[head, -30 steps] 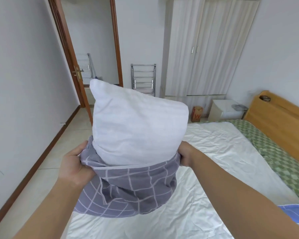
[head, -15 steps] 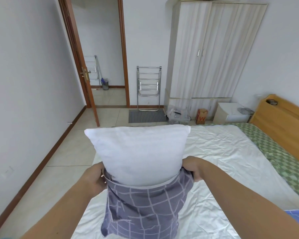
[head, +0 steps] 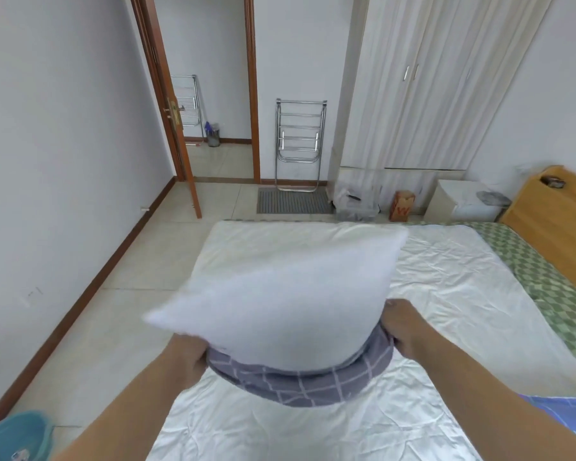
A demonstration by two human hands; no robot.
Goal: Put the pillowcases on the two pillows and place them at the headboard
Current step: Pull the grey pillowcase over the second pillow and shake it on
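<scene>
A white pillow (head: pixel 280 287) sticks up out of a grey checked pillowcase (head: pixel 300 380), held over the bed. Most of the pillow is bare and it looks blurred with motion. My left hand (head: pixel 188 359) grips the left side of the pillowcase opening. My right hand (head: pixel 403 327) grips the right side of the opening. The wooden headboard (head: pixel 552 221) is at the far right. A second pillow is not in view.
The bed has a white sheet (head: pixel 446 294) and a green checked cloth (head: pixel 552 287) by the headboard. A blue fabric (head: pixel 566 414) lies at the lower right. A wardrobe (head: pixel 439 81), nightstand (head: pixel 459 201), folding rack (head: pixel 300 144), open door (head: pixel 167 104) and teal basin (head: pixel 14 437) surround it.
The pillow and pillowcase dropped from chest height down toward the bed, and the case bunched lower around the pillow's base. Both hands kept their grip on the opening.
</scene>
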